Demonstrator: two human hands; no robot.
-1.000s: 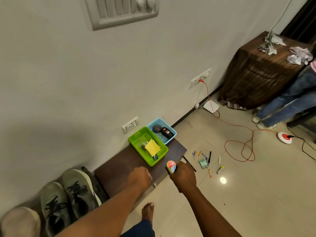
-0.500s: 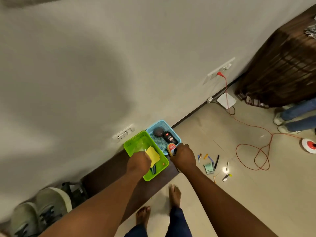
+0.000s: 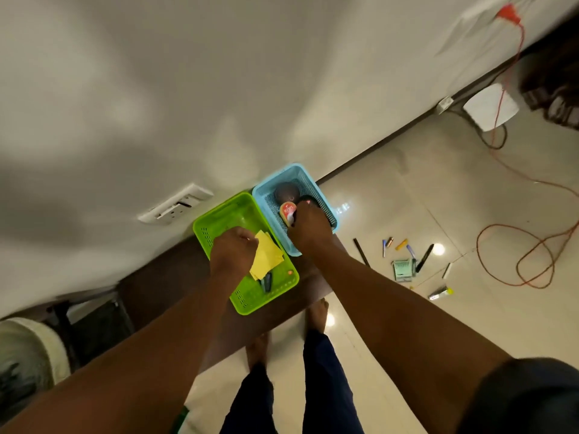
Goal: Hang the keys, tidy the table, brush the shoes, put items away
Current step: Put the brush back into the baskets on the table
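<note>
In the head view, at frame centre, the right hand grips a shoe polish tin over the blue basket, beside a dark round object. The left hand is curled above the green basket by the yellow notes; whether it holds anything I cannot tell. Let go tilted, the tin could roll or tip the basket off the bench edge toward the pens scattered at right.
</note>
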